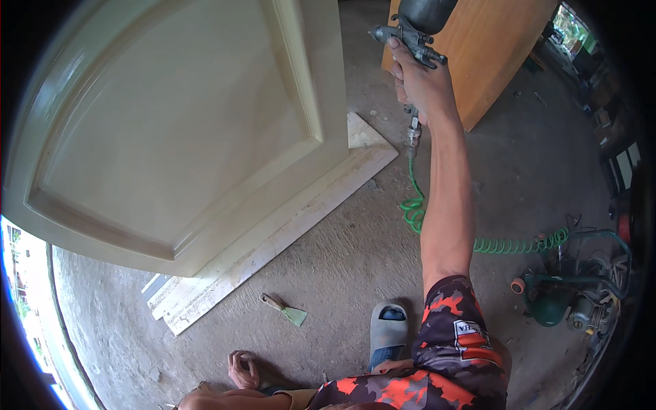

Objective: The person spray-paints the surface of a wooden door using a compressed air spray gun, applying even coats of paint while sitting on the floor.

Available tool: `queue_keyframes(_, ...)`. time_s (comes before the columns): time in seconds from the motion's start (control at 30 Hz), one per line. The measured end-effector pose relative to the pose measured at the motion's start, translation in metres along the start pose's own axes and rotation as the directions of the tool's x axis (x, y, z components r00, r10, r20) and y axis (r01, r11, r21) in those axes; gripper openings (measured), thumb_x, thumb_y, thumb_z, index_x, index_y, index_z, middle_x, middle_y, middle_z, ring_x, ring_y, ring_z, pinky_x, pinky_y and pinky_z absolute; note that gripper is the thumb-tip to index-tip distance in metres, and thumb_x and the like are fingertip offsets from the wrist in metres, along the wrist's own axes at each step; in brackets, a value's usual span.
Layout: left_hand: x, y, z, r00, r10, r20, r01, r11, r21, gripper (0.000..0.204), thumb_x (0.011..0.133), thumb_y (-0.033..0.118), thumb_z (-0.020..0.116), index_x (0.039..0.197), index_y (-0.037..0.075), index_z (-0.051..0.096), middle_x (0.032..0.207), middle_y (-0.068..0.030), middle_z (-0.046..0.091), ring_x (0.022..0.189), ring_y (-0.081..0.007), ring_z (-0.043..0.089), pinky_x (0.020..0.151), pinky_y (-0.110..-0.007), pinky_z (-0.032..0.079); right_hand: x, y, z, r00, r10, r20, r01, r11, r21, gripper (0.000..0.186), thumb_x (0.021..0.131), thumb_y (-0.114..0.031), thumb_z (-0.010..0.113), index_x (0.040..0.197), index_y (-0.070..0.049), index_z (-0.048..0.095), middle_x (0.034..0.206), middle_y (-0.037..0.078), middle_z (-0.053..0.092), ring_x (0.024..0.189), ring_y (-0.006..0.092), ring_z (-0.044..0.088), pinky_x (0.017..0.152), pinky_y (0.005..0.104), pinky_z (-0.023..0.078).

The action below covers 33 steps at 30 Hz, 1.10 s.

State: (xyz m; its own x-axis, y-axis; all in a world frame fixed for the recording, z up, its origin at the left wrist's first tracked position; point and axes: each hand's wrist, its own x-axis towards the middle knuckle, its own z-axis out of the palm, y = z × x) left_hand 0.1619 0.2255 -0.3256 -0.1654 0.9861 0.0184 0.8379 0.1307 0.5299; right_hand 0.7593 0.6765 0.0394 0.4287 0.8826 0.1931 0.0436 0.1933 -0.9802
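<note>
My right hand (420, 85) grips a metal spray gun (403, 37) with a dark cup on top, raised in front of the upper right edge of a cream panelled door (171, 116). A green coiled hose (519, 243) hangs from the gun's fitting below my hand. The door stands on pale boards (232, 266) laid on the floor. My left hand (242, 369) is low at the bottom, its fingers loosely bent and apart with nothing visible in them. A putty knife (283, 307) lies on the floor above it.
An orange wooden panel (499, 48) stands behind my right hand. A green air compressor (550, 304) sits at the right, with clutter along that edge. My slippered foot (386, 328) is on the concrete floor (342, 260). A bright opening shows at the far left.
</note>
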Motion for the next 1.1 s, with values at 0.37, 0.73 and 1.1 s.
queue_keyframes(0.37, -0.002, 0.006, 0.0, 0.998, -0.053, 0.015, 0.053, 0.997, 0.053, 0.037, 0.089, 0.006, 0.072, 0.125, 0.008, 0.069, 0.123, -0.0191, 0.068, 0.09, -0.0369, 0.07, 0.082, -0.049, 0.058, -0.036, 0.006, 0.0, 0.999, -0.014, 0.041, 0.018, 0.995, -0.097, 0.033, 0.112, -0.034, 0.077, 0.096, -0.005, 0.077, 0.066, -0.006, 0.056, 0.053, 0.0056, 0.046, 0.05, 0.0304, 0.037)
queue_keyframes(0.73, -0.003, -0.003, -0.007, 0.993, -0.116, 0.007, 0.116, 0.993, -0.028, 0.04, 0.089, 0.01, 0.075, 0.128, 0.009, 0.068, 0.129, -0.0163, 0.069, 0.095, -0.0382, 0.073, 0.086, -0.049, 0.059, -0.141, -0.001, 0.102, 0.984, -0.087, 0.158, 0.101, 0.991, -0.084, 0.033, 0.112, -0.031, 0.079, 0.1, 0.001, 0.08, 0.069, -0.004, 0.059, 0.065, 0.0058, 0.049, 0.06, 0.0308, 0.04)
queue_keyframes(1.1, -0.003, -0.01, -0.017, 0.993, -0.113, 0.039, 0.116, 0.991, -0.072, 0.046, 0.084, 0.014, 0.078, 0.13, 0.011, 0.071, 0.131, -0.0115, 0.072, 0.095, -0.032, 0.076, 0.088, -0.048, 0.061, -0.235, -0.006, 0.236, 0.936, -0.223, 0.272, 0.216, 0.975, 0.055, 0.036, 0.111, -0.033, 0.08, 0.089, -0.006, 0.069, 0.063, -0.007, 0.052, 0.05, 0.0021, 0.045, 0.044, 0.0253, 0.033)
